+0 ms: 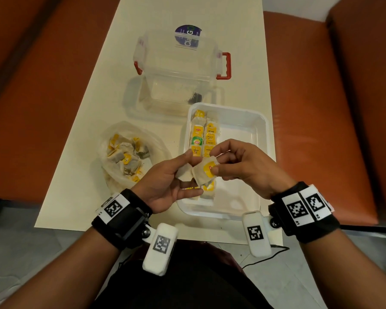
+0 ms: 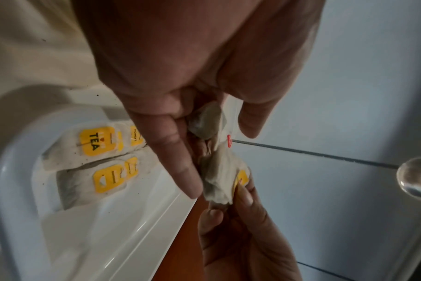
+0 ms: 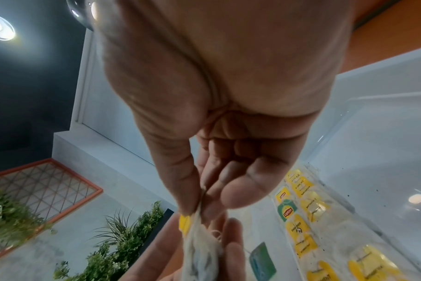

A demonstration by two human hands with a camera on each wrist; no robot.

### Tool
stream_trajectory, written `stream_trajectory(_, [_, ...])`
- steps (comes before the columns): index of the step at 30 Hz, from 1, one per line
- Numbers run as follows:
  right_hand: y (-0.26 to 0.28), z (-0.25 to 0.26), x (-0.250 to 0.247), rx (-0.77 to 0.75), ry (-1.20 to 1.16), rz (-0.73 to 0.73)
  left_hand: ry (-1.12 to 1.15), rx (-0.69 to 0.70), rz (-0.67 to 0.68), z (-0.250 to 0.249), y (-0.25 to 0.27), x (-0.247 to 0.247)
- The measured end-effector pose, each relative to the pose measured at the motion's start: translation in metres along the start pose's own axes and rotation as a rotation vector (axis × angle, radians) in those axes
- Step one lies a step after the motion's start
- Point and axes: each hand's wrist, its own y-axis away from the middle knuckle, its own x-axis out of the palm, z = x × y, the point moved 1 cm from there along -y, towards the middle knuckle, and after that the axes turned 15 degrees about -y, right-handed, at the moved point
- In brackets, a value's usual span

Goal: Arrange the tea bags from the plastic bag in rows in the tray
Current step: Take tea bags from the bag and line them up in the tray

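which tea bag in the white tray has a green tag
The third tea bag from the far end in the left row of the white plastic tray; its tag is green, the others yellow.

Both forearms are extended forward, hands raised close together. The left hand [image 1: 165,181] is turned palm-up, fingers curled; a pinch is held by the right hand [image 1: 239,166].

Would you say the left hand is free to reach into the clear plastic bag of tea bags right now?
Probably not yet: the left hand holds a crumpled tea bag over the white tray. Nothing blocks the open plastic bag beside it.
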Motion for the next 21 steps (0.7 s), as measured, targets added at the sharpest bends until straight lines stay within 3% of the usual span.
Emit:
stream_trajectory(6, [0.002, 0.005, -0.004, 0.007, 0.030, -0.051, -0.064, 0.025, 0.030, 0.003, -0.002, 0.008])
stream_trajectory(21, [0.008, 0.007, -0.016, 0.039, 0.059, -0.011, -0.088, 0.071, 0.010, 0.002, 0.000, 0.003])
